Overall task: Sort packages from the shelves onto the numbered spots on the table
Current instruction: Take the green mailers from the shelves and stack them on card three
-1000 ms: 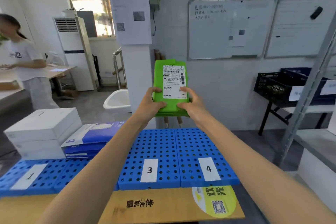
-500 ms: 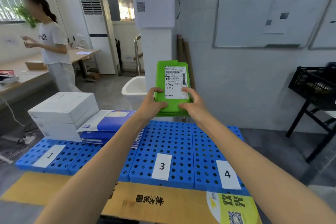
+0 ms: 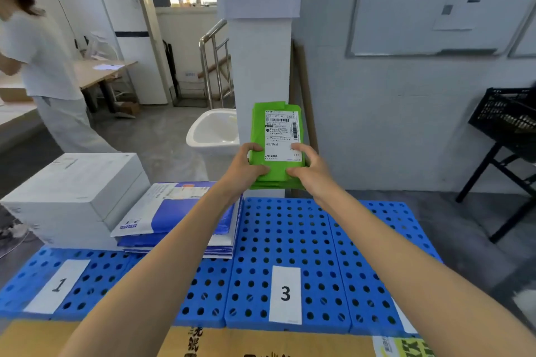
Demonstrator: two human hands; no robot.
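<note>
White walls and a pillar (image 3: 261, 66) stand behind a blue perforated table (image 3: 284, 235) with number cards 1 (image 3: 59, 284) and 3 (image 3: 285, 294). White boxes (image 3: 72, 191) sit above spot 1, with blue-and-white mailers (image 3: 179, 211) beside them. Both hands hold a green package (image 3: 275, 139) in the air beyond spot 3: left hand (image 3: 246, 166) and right hand (image 3: 309, 165) pinch its lower corners, thumbs on top.

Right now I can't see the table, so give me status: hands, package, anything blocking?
Left hand and right hand gripping flat green plastic mailer. Held above blue perforated pad marked 3. That pad bare.
</note>
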